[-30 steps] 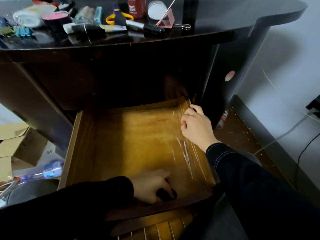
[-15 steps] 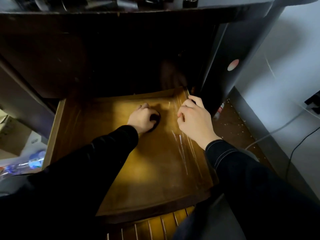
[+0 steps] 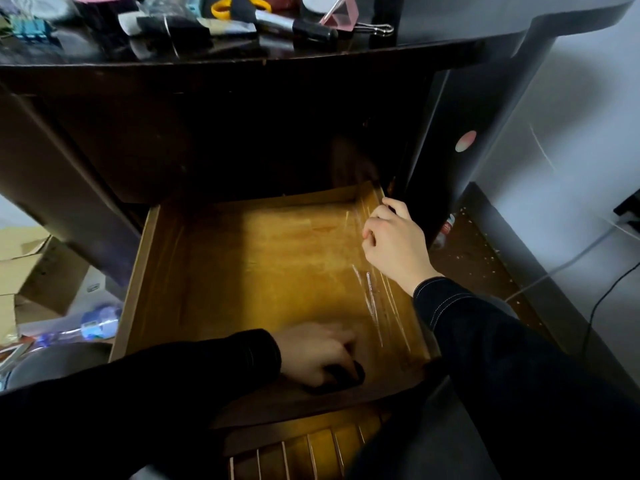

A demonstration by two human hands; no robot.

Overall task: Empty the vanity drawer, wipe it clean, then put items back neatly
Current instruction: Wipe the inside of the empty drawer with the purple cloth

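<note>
1. Drawer (image 3: pixel 180 278): pulled out below the desk (image 3: pixel 450 29) top; its wooden floor is bare apart from the hands and white scratch marks (image 3: pixel 372 299) near the right wall.
2. Left hand (image 3: pixel 317 353): at the drawer's front edge, fingers curled down and pressing a dark wiping pad (image 3: pixel 341 375) against the drawer floor. The hand is motion-blurred.
3. Right hand (image 3: pixel 394 245): on the drawer's right wall near the back corner, fingers bent over the rim, gripping it.
4. Desk top above the drawer: cluttered with yellow-handled scissors (image 3: pixel 221 5), a marker (image 3: pixel 298 27) and binder clips (image 3: pixel 31 27).
</note>
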